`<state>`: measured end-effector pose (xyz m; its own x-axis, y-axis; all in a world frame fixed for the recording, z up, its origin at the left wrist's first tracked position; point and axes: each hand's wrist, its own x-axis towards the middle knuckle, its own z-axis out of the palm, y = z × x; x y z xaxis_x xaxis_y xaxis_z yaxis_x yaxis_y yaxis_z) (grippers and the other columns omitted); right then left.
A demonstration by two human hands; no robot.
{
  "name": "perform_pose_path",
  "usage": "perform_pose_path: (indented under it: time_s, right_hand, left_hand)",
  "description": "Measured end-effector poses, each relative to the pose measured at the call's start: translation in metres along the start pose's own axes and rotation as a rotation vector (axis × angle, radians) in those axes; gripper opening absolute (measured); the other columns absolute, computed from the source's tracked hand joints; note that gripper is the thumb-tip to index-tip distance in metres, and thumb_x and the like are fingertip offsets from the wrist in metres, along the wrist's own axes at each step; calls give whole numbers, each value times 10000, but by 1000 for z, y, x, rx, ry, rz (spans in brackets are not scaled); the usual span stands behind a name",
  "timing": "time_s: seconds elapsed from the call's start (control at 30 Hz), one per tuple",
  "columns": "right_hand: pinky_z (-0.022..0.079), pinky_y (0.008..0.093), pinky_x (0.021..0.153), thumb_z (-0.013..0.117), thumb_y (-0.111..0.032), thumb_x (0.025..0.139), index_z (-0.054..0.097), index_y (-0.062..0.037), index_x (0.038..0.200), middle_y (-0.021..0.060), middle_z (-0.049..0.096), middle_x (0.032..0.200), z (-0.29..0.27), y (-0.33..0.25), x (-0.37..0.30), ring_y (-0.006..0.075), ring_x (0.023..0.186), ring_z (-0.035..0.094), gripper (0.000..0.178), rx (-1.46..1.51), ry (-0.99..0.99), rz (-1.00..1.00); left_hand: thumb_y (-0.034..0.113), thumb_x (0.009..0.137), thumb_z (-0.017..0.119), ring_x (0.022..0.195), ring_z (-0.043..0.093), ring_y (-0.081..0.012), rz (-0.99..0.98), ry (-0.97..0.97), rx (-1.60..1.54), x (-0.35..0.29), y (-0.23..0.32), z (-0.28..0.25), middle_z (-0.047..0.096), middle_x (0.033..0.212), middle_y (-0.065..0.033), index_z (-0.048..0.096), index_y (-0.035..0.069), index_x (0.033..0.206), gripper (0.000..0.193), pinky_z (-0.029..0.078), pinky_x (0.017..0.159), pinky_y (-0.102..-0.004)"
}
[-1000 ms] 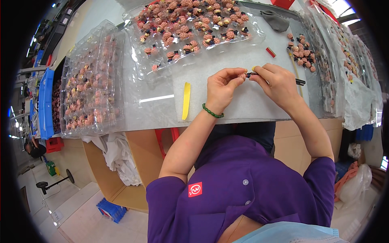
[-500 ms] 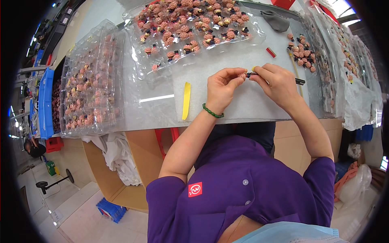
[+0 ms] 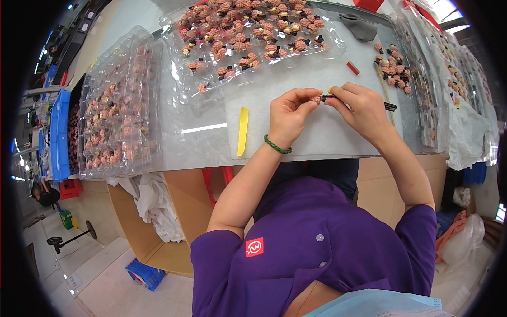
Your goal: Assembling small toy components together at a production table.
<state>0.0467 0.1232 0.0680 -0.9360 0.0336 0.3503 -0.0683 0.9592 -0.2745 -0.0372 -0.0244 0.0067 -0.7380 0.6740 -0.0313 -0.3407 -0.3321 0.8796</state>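
Pinched: left hand (image 3: 288,113) grip grasps small pink bead (image 3: 316,99); right hand (image 3: 362,108) grip clenched on dark tool (image 3: 388,106), tip touching bead.

A small pink bead-like piece (image 3: 316,99) meets a thin dark tool (image 3: 359,102) above the mat.

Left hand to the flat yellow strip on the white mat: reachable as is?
Probably yes. The flat yellow strip lies bare on the white mat, just beside the left hand, nothing between. But its fingers pinch a small pink piece, which must go first.

Strip (image 3: 242,131) on mat (image 3: 274,100), left of hands; filled tray (image 3: 253,31) behind; stacked trays (image 3: 119,105) far left.
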Motion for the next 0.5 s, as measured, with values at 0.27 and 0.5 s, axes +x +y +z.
perform_pose_path:
  time_s: [0.27, 0.5]
  right_hand:
    - [430, 324, 517, 676, -188, 743, 628, -70, 861, 51, 566, 691, -1, 1, 0, 227, 592, 561, 174, 0, 12, -42]
    - [429, 319, 508, 678, -190, 741, 628, -70, 857, 46, 572, 696, 1, 1, 0, 215, 590, 562, 174, -5, 1, -7]
  left_hand:
    - [-106, 790, 540, 875, 598, -128, 4, 5, 1, 0, 0, 0, 635, 979, -102, 603, -49, 988, 216, 487, 809, -239]
    - [-111, 787, 538, 878, 598, -130, 5, 2, 13, 0, -1, -1, 635, 981, -103, 601, -49, 991, 223, 486, 814, -241]
